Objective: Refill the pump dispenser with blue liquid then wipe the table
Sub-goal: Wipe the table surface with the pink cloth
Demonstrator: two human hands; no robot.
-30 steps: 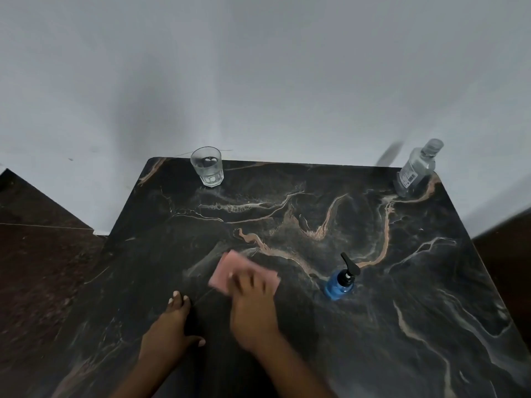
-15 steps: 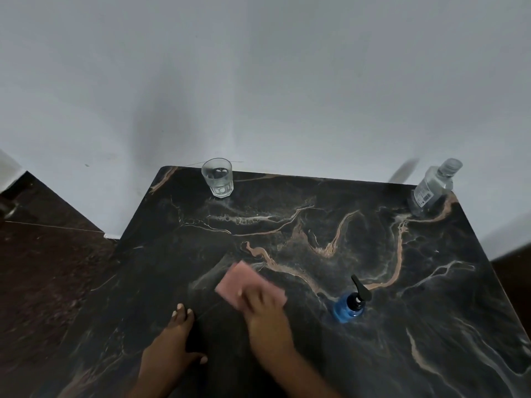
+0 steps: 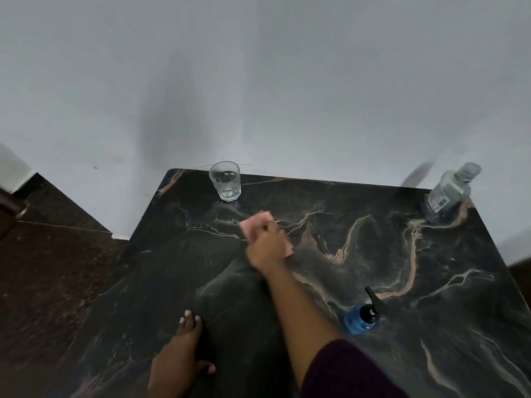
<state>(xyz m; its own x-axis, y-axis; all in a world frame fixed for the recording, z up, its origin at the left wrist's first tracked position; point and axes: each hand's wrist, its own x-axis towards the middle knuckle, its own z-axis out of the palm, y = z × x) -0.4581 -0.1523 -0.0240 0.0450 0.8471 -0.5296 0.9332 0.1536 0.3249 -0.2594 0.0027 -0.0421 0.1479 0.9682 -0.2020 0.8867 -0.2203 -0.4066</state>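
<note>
The cloth [image 3: 258, 225], pressed under the right hand [image 3: 265, 245], has swept farther up the desk [image 3: 431, 282] toward the glass [image 3: 225, 180], so wiping continues; left hand [image 3: 179, 357] rests flat, holding nothing.

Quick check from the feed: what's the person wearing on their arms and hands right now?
Both hands are bare: no gloves, rings or watch visible. The right hand has a bare forearm, with a dark maroon sleeve starting near the elbow. The left hand shows pale fingernails; no sleeve appears in view on that arm.

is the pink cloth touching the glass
No, the pink cloth under the right hand lies apart from the glass, with bare table between them.
</note>
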